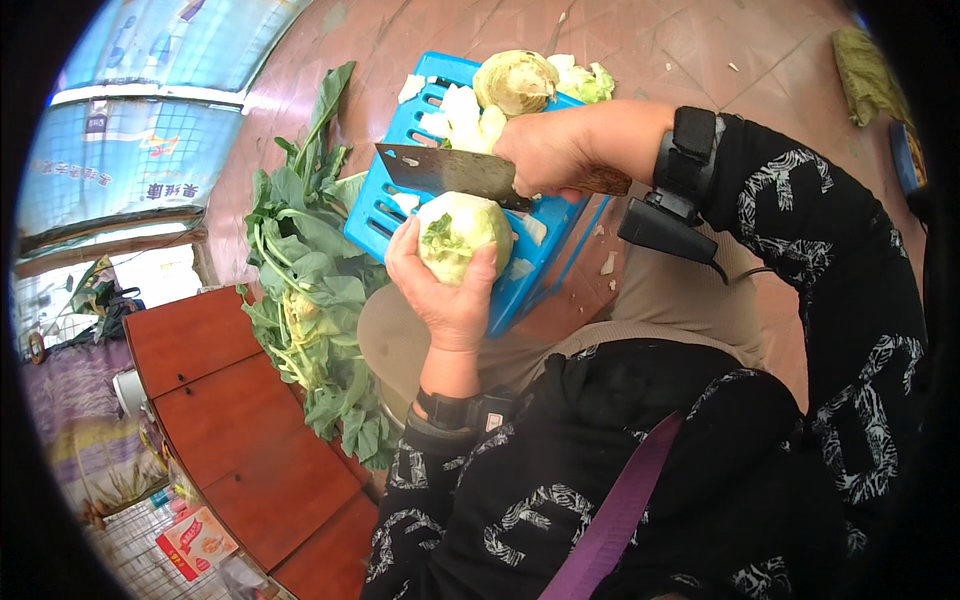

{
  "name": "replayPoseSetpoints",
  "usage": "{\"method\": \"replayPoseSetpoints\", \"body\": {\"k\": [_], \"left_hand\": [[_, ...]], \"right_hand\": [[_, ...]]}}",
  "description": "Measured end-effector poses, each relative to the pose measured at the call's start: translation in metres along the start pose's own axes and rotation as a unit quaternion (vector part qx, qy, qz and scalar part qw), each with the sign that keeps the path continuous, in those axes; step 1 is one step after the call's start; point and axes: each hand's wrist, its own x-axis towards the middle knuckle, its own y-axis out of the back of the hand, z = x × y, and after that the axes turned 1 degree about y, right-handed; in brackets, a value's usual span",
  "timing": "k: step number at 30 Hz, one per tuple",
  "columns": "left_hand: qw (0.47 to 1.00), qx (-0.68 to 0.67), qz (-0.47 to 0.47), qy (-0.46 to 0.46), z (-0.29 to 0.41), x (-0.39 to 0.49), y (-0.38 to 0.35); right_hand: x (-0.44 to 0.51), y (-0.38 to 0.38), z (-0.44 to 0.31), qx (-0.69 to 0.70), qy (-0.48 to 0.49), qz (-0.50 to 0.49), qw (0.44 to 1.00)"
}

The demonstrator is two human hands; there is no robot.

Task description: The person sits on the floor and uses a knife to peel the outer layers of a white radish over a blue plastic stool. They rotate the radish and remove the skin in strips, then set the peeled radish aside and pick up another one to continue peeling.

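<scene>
My right hand [544, 154] is closed on the wooden handle of a cleaver [442, 171], whose broad, stained blade points left. Just below the blade, my left hand [446, 300] holds a round, pale green kohlrabi-like vegetable [465, 236], partly peeled, with a leafy green patch on it. Both hands are over a blue slotted plastic stool [367, 214]. On its far end lie another round, peeled-looking vegetable [514, 82] and pale cut pieces [465, 116]. Smaller scraps are scattered on the slotted top.
A heap of leafy green stalks [300, 247] lies left of the stool on the tiled floor [675, 45]. More trimmings [585, 79] are beyond the stool. A red-brown cabinet [247, 420] stands at lower left, and a greenish sack [862, 75] is at far right.
</scene>
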Motion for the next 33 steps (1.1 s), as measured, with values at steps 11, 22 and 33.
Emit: {"method": "replayPoseSetpoints", "body": {"k": [11, 22, 33], "left_hand": [[0.997, -0.044, -0.058, 0.041, 0.006, 0.009, 0.007], [0.995, 0.056, -0.024, 0.082, 0.027, 0.010, 0.000], [0.975, 0.107, -0.135, 0.137, 0.027, 0.031, 0.030]], "right_hand": [[0.027, -0.006, -0.032, -0.123, -0.027, 0.009, 0.992], [0.009, -0.020, -0.025, -0.068, 0.009, 0.171, 0.983], [-0.058, -0.058, 0.023, -0.105, 0.141, 0.332, 0.927]]}}
